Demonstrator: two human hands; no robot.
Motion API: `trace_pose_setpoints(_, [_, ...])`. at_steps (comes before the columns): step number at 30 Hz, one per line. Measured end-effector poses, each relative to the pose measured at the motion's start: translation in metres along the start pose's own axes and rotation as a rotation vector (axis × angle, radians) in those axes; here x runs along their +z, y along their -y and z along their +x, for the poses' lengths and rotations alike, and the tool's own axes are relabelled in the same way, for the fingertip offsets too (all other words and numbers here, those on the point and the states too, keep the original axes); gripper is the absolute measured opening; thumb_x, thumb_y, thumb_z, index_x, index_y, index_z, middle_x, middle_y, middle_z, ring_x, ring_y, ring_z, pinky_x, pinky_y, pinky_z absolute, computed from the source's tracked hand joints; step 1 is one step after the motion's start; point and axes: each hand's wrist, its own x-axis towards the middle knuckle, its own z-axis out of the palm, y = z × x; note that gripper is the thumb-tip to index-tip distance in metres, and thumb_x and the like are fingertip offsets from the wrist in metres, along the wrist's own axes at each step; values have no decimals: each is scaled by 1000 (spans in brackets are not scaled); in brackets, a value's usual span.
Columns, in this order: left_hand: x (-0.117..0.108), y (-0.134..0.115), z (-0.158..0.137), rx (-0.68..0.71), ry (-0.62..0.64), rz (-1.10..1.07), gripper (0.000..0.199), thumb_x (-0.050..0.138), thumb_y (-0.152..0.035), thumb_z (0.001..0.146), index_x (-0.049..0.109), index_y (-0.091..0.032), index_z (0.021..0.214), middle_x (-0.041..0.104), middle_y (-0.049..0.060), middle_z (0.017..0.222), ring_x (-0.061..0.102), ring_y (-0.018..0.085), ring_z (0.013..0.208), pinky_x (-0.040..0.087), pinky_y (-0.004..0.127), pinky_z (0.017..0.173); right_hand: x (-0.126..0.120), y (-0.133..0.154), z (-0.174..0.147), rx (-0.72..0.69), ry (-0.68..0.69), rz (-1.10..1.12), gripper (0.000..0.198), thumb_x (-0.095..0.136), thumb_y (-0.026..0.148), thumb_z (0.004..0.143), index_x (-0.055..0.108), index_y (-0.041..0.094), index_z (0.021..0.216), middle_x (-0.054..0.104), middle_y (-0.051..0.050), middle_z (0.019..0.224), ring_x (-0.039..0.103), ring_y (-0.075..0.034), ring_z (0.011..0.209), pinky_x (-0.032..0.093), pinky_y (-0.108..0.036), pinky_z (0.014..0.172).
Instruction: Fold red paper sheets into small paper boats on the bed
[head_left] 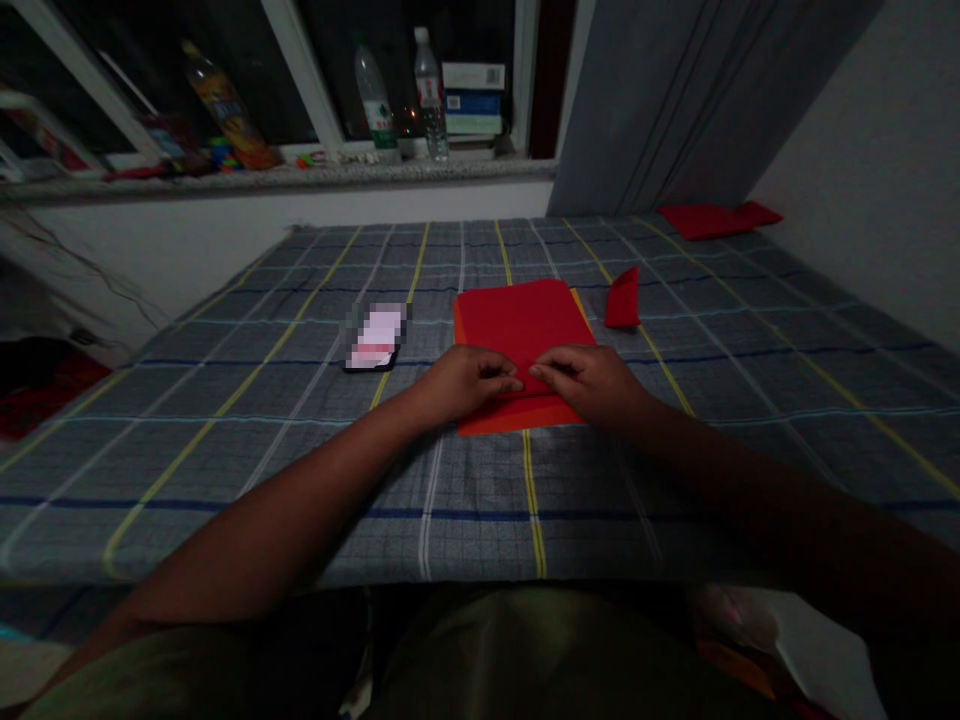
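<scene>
A sheet of red paper [517, 320] lies in front of me, its near edge turned up in a fold. Under it are more red paper and an orange sheet [487, 424] that shows along the near edge. My left hand [470, 380] pinches the folded edge on the left, thumb and fingers together. On the right, my right hand [585, 378] pinches the same edge, its fingertips a short gap from the left ones. A small folded red paper piece [622, 298] stands just beyond my right hand.
A phone [375, 336] lies left of the papers on the checked tablecloth [247, 400]. More red paper [716, 220] rests at the far right corner. Bottles [375, 100] and stacked boxes [472, 98] stand on the windowsill [337, 175] behind the table.
</scene>
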Motion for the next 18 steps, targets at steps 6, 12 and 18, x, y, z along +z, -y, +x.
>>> trace_pose_setpoints(6, [-1, 0, 0, 34, -1, 40, 22, 69, -37, 93, 77, -18, 89, 73, 4, 77, 61, 16, 69, 42, 30, 65, 1, -1, -1, -36, -8, -37, 18, 60, 27, 97, 76, 23, 90, 80, -5, 91, 73, -21, 83, 54, -33, 79])
trace_pose_setpoints(12, [0, -4, -2, 108, -55, 84, 18, 66, -33, 96, 77, -19, 93, 76, 5, 89, 67, 18, 81, 48, 32, 76, 1, -1, -1, -111, -33, -97, 22, 55, 28, 100, 74, 23, 90, 79, -6, 91, 72, -22, 87, 53, -36, 82])
trace_pose_setpoints(18, [-1, -1, -5, 259, -179, 222, 13, 65, -30, 98, 74, -20, 99, 75, 6, 98, 68, 19, 93, 50, 33, 88, 1, -3, -3, -190, -112, -124, 18, 57, 30, 100, 74, 23, 97, 78, -7, 94, 71, -24, 90, 54, -38, 84])
